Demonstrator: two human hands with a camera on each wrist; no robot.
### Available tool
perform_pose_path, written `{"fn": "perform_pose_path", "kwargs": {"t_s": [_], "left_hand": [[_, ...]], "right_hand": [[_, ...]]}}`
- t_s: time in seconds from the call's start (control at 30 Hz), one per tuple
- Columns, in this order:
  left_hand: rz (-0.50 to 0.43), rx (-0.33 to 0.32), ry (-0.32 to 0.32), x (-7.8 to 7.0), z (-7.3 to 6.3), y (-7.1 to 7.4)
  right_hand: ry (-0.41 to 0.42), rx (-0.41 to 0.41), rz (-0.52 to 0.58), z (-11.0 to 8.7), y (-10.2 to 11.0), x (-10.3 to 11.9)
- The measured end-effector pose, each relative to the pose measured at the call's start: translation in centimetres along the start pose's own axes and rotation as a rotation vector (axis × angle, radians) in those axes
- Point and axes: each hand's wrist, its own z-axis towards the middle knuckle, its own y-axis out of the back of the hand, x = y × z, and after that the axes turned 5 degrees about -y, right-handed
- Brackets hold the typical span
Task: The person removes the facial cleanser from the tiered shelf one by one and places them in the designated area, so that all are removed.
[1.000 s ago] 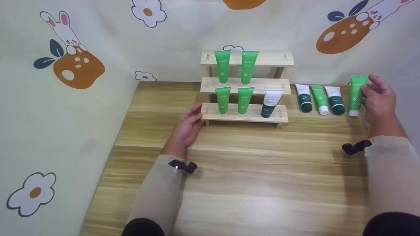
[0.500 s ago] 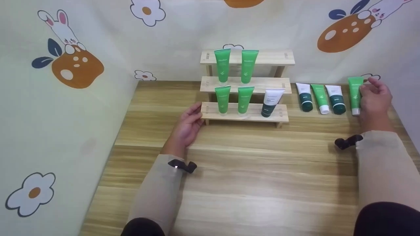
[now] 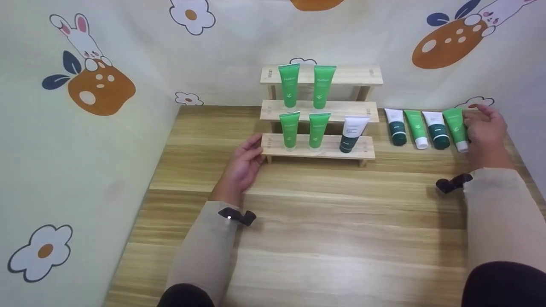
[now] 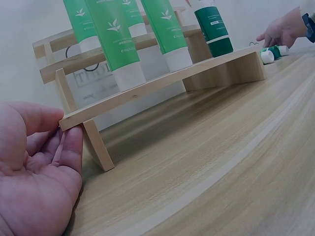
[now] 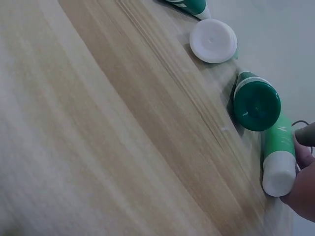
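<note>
In the head view my left hand [image 3: 244,168] pinches the left end of the lowest board of a three-tier wooden display shelf [image 3: 273,147], thumb above and fingers below in the left wrist view. My right hand [image 3: 487,132] touches the right side of a green tube [image 3: 456,128] with a white cap [image 5: 279,174]. That tube lies slightly tilted on the table, beside a white-and-dark-green tube [image 3: 436,128]. The right fingertips are partly hidden. On the shelf stand several green tubes [image 3: 290,130] and one white-and-dark-green tube [image 3: 352,134].
Left of the right hand's tube, another green tube [image 3: 416,128] and a white-and-dark-green tube [image 3: 396,128] complete the row on the wooden table [image 3: 332,221]. A patterned cloth [image 3: 239,47] rises behind and at the sides.
The right hand has brought its green tube left and down, from raised off the row to lying next to the other tubes. The left hand and shelf stay put.
</note>
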Motion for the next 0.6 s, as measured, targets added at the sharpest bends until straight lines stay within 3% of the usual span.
{"fn": "perform_pose_path", "kwargs": {"t_s": [0.33, 0.6], "left_hand": [[0.016, -0.004, 0.000, -0.1, -0.1, -0.1], [0.009, -0.020, 0.011, 0.0, -0.1, -0.1]], "right_hand": [[0.020, 0.033, 0.139, -0.3, 0.2, -0.2], [0.078, 0.042, 0.195, -1.6, 0.0, 0.0]]}}
